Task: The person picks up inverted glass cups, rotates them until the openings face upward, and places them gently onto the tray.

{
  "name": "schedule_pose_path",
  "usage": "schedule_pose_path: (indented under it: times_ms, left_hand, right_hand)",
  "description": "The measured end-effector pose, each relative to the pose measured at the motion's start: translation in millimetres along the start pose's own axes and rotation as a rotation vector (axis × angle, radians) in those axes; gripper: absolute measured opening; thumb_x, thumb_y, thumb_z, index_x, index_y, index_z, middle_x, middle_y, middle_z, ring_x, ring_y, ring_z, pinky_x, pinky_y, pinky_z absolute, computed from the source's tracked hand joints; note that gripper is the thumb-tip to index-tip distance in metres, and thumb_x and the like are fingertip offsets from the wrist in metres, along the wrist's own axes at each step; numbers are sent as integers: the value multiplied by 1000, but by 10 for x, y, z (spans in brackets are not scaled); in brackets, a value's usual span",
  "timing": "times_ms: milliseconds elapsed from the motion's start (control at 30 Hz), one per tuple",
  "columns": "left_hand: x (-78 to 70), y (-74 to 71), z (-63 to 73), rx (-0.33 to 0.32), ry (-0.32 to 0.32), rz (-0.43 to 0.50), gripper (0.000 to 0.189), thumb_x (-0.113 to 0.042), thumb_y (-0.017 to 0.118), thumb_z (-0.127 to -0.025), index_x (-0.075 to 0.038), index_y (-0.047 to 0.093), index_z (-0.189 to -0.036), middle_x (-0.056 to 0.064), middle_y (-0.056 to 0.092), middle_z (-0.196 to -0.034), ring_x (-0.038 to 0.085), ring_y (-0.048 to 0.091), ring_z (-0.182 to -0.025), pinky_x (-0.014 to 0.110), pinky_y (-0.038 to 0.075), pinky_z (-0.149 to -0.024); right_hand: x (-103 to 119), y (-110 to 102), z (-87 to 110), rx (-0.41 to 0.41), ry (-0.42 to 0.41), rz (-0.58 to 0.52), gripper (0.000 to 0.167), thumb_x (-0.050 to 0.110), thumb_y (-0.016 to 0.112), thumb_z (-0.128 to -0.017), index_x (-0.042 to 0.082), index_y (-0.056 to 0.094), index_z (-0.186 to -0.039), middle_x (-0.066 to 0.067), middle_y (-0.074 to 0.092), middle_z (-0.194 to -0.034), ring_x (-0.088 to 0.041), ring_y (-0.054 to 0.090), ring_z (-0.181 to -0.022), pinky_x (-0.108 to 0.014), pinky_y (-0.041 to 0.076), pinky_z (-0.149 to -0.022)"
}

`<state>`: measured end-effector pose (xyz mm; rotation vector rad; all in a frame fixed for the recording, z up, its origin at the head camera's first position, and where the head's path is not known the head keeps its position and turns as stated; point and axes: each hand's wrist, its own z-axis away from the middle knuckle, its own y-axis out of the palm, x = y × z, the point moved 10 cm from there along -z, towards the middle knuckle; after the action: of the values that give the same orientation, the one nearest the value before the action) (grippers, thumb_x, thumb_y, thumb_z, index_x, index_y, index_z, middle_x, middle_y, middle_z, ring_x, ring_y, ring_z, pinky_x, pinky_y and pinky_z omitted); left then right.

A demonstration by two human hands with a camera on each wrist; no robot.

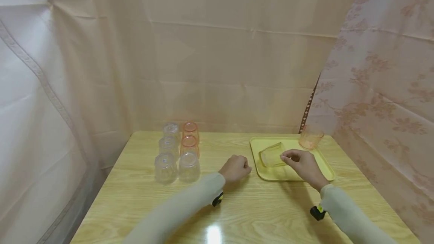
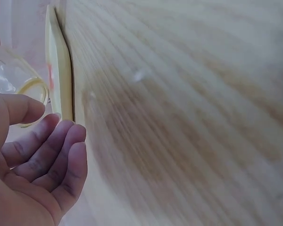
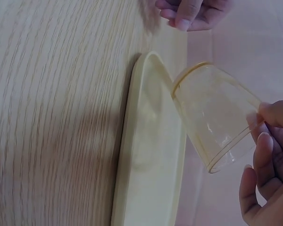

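Observation:
My right hand (image 1: 305, 165) pinches a clear yellow cup (image 1: 272, 155) by its rim, thumb on one side and fingers on the other. The cup lies tipped sideways above the yellow tray (image 1: 294, 176), its thick base pointing left. In the right wrist view, the cup (image 3: 212, 110) shows a gap between it and the tray (image 3: 151, 188). On the tray's far right corner is a pale orange cup (image 1: 310, 138). Left of the tray, my left hand (image 1: 234, 168) hovers over the table with loosely curled fingers and nothing in them.
Upside-down cups stand in two columns at the table's left: several clear ones, such as the near-left cup (image 1: 165, 168), and two pinkish-orange ones, including the middle cup (image 1: 190, 146). Curtains (image 1: 220, 67) surround the wooden table (image 1: 257, 217).

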<state>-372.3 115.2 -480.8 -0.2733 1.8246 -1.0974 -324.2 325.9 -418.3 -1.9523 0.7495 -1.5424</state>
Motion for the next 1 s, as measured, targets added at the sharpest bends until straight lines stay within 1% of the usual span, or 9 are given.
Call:
schedule_pose_path:
  times_ms: [167, 300, 400, 533, 633, 733, 867, 1000]
  left_hand:
    - [23, 50, -74, -2, -8, -60, 29, -21, 71, -96, -15, 63, -68, -7, 60, -68, 6, 52, -57, 21, 46, -60]
    - [3, 85, -131, -3, -9, -77, 31, -19, 70, -94, -15, 61, -65, -7, 57, -65, 6, 49, -54, 20, 43, -56]
    - [-16, 105, -169, -8, -16, -85, 37, -16, 69, -93, -15, 53, -59, -8, 48, -58, 6, 39, -48, 20, 36, -49]
    - [-27, 141, -212, 0, -41, -93, 49, -14, 66, -93, -17, 40, -52, -9, 30, -48, 4, 24, -42, 20, 24, -42]
    - [-47, 169, -235, 16, -52, -77, 52, -13, 65, -93, -18, 36, -50, -10, 24, -44, 3, 19, -40, 20, 20, -40]
    - [-68, 198, -246, 29, -55, -54, 53, -13, 65, -94, -18, 36, -50, -11, 23, -43, 3, 19, -39, 19, 20, -38]
    - [-92, 234, -252, 41, -54, -27, 55, -15, 66, -97, -17, 38, -49, -10, 25, -42, 3, 21, -38, 19, 22, -37]
    - [-94, 260, -265, 49, -68, -14, 57, -17, 68, -98, -16, 40, -49, -10, 27, -41, 4, 23, -37, 19, 24, -37]
  right_hand:
    - [24, -63, 6, -32, -38, 69, 28, 34, 68, -101, 10, 75, -112, -2, 75, -101, -20, 67, -86, -36, 53, -73]
    - [29, -105, 19, -57, -61, 109, 22, 30, 69, -100, 11, 76, -111, -1, 75, -99, -17, 63, -81, -33, 51, -69]
    - [38, -127, 32, -75, -86, 145, 19, 26, 70, -100, 11, 76, -110, -1, 75, -100, -16, 63, -82, -33, 51, -71]
    - [38, -152, 40, -93, -110, 171, 16, 23, 71, -99, 11, 77, -109, -1, 75, -101, -17, 62, -84, -35, 51, -73]
    - [30, -168, 41, -102, -123, 178, 16, 21, 72, -99, 10, 77, -109, -1, 75, -101, -17, 61, -84, -34, 50, -72]
    - [21, -181, 41, -111, -141, 191, 15, 20, 72, -98, 9, 77, -108, -1, 75, -101, -16, 60, -82, -33, 50, -70]
    - [23, -207, 44, -135, -175, 222, 12, 17, 74, -97, 9, 78, -105, -1, 75, -97, -13, 60, -77, -31, 49, -66]
    - [39, -231, 46, -155, -207, 254, 9, 14, 75, -96, 9, 78, -103, -2, 75, -95, -11, 58, -73, -29, 47, -62]
